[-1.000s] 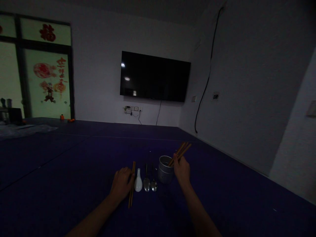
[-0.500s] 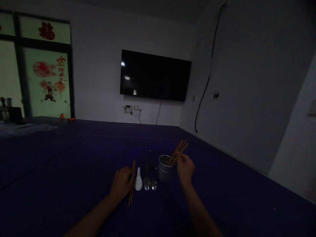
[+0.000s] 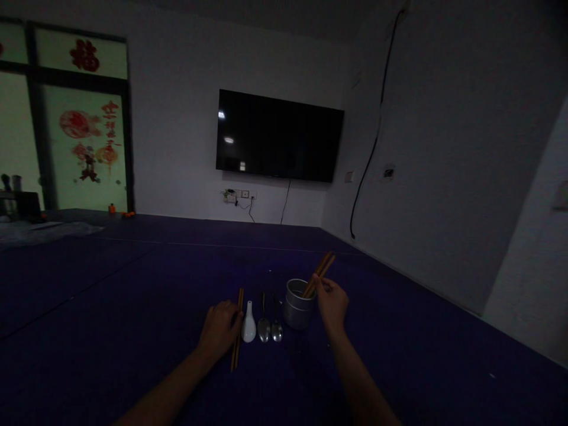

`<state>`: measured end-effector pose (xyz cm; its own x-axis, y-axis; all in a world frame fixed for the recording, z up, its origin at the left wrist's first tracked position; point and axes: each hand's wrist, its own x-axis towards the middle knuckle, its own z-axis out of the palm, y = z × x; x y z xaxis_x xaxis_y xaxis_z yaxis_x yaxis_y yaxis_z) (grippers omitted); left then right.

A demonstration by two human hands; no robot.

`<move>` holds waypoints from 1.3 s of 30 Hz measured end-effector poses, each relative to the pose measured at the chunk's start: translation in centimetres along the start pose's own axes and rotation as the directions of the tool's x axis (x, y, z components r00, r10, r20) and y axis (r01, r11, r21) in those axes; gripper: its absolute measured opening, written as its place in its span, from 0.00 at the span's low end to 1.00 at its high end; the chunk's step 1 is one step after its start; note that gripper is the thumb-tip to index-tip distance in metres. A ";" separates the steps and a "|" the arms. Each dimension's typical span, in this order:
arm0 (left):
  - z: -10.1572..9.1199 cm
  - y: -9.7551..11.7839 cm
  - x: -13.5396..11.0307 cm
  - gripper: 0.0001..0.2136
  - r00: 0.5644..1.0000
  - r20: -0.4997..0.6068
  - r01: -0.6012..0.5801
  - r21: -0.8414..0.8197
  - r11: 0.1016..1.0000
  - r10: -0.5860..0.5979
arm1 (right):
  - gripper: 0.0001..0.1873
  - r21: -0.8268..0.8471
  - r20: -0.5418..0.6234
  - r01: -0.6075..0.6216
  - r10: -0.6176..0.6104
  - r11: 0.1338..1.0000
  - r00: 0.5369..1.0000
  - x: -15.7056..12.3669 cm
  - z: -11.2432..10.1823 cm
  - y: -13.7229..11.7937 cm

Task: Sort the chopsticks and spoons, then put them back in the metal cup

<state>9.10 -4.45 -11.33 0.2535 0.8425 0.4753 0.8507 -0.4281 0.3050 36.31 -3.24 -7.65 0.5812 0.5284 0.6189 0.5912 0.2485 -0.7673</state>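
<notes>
A grey metal cup point(image 3: 296, 303) stands on the dark blue surface point(image 3: 133, 307). Wooden chopsticks point(image 3: 318, 274) lean out of the cup to the right. My right hand point(image 3: 332, 306) is closed around their lower part, just right of the cup. My left hand point(image 3: 218, 330) rests on the surface with fingers curled against a second pair of chopsticks point(image 3: 236, 343) that lies flat. Between that pair and the cup lie a white ceramic spoon point(image 3: 248, 326) and two metal spoons point(image 3: 270, 328), side by side.
A black TV screen point(image 3: 278, 136) hangs on the far wall above a socket and cables. A window with red paper cut-outs point(image 3: 84, 142) is at the left. A white wall point(image 3: 444, 177) borders the surface on the right.
My right hand has risen slightly and shifted right along the chopsticks, which now stand steeper in the cup. My left hand has stayed where it was.
</notes>
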 end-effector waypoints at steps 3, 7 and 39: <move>-0.2 0.2 -0.1 0.14 1.000 0.009 -0.006 0.000 1.000 0.006 | 0.36 -0.018 0.054 0.023 -0.022 1.000 0.998 -0.1 0.1 0.3; -0.3 0.2 0.0 0.14 1.000 0.017 0.000 -0.004 1.000 0.000 | 0.35 -0.072 0.072 0.042 -0.037 0.997 0.997 0.1 0.4 0.9; -0.3 0.3 0.0 0.14 0.998 0.060 0.017 0.003 1.000 -0.017 | 0.34 -0.093 0.132 0.106 -0.093 0.990 0.987 0.3 0.2 0.8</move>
<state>9.23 -4.72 -11.01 0.2662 0.8678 0.4196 0.8564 -0.4127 0.3103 36.85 -2.73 -8.07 0.4446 0.6054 0.6601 0.6991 0.2262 -0.6783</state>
